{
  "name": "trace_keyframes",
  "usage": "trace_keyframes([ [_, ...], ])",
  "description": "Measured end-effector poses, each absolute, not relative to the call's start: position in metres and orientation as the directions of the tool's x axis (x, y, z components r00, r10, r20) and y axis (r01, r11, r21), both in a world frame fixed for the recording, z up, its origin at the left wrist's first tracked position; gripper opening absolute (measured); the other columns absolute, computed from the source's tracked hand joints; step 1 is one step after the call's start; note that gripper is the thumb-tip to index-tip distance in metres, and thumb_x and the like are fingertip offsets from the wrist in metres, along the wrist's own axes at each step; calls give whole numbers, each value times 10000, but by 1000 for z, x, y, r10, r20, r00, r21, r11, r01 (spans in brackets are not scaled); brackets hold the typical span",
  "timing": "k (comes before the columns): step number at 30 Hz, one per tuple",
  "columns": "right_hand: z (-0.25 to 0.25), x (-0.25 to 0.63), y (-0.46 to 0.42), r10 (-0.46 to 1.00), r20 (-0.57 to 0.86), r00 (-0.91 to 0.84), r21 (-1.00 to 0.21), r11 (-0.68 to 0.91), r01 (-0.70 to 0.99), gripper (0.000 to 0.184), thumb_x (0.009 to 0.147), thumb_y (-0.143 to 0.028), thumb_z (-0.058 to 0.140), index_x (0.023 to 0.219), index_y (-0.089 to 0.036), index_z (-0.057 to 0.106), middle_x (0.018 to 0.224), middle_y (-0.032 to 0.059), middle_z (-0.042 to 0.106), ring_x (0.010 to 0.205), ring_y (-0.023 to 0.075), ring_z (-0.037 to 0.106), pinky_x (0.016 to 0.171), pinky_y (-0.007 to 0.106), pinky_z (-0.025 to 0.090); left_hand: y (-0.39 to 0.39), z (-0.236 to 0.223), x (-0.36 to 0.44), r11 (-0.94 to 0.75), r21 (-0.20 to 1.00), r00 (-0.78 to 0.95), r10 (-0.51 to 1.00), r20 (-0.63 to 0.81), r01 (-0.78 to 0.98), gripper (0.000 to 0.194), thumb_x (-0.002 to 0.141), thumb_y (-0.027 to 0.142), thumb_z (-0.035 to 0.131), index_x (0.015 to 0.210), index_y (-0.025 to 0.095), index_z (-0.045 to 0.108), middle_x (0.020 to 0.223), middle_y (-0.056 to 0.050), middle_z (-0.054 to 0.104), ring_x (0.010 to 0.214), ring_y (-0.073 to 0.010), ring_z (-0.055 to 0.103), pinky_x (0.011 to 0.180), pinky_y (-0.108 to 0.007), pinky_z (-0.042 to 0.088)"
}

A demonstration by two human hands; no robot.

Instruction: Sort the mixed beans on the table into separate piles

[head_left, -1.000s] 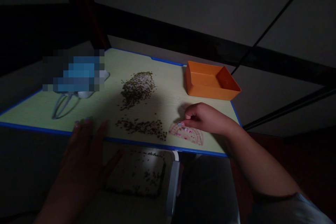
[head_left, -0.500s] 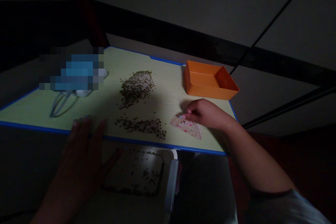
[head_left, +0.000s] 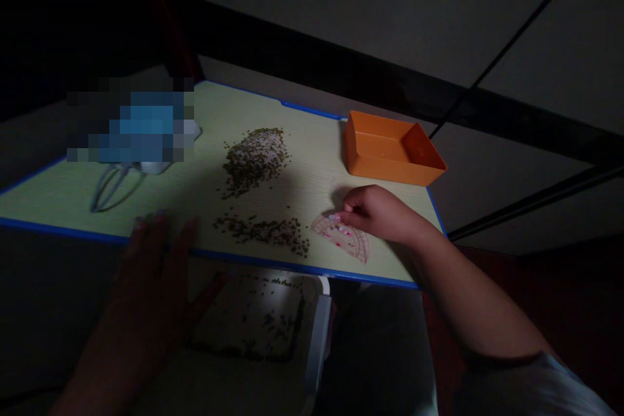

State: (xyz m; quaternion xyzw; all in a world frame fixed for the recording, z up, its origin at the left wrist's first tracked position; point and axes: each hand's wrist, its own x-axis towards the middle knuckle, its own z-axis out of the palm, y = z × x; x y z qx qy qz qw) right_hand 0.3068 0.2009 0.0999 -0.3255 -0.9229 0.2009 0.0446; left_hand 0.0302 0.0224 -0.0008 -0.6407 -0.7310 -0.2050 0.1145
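Between the thumb and curled fingers of my right hand (head_left: 373, 209) is the top of a clear protractor (head_left: 344, 238) with pink markings, low over the board. Left of it lies a loose strip of small dark grains (head_left: 263, 231). Farther back sits a larger heap of mixed dark and pale grains (head_left: 257, 157). My left hand (head_left: 151, 273) rests in shadow at the table's near edge, fingers spread and holding nothing. Under its thumb side, below the tabletop, is a pale container (head_left: 253, 318) with dark grains scattered inside.
An orange open box (head_left: 390, 166) stands at the table's back right. On the left is a blurred-out blue object (head_left: 141, 127) with a white base and a looped cord (head_left: 104, 188). The pale tabletop (head_left: 195, 188) has a blue rim. A wall rises behind.
The protractor has shifted slightly left and turned a little in my right hand. My left hand keeps its place, and the grains look the same.
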Motion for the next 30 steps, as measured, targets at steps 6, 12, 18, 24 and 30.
trace_keyframes([
  [6,103,310,207,711,-27,-703,-366,647,669,288,827,-324,582,592,-163,537,545,-33,436,521,78,292,539,283,185,22,2,31,95,159,-155,890,428,983,767,825,540,402,1458,171,175,1578,-152,79,1443,-367,79,1142,-570,204],
  [12,94,303,209,743,95,-663,-401,638,658,240,818,-317,616,644,-158,575,619,-4,513,573,93,377,560,271,234,22,0,31,100,153,-158,885,438,983,759,832,529,397,1454,147,187,1575,-162,86,1441,-372,78,1142,-569,201],
  [18,84,288,207,663,225,-714,-398,732,554,220,834,-305,624,675,-158,583,710,21,534,685,122,450,642,263,302,22,0,32,107,175,-172,892,418,979,786,822,563,393,1450,131,198,1565,-184,113,1438,-375,98,1144,-566,199],
  [24,83,287,209,518,212,-829,-398,820,411,259,842,-339,615,662,-158,568,703,28,533,730,143,467,679,274,320,22,3,34,110,168,-172,892,417,980,767,832,549,379,1454,141,188,1569,-175,107,1440,-375,80,1144,-568,193],
  [30,88,292,207,488,167,-857,-426,819,383,264,838,-333,617,646,-172,534,678,11,505,716,142,455,670,280,309,22,3,33,102,165,-163,895,415,981,777,829,551,382,1466,177,139,1583,-143,62,1440,-377,77,1139,-583,201],
])
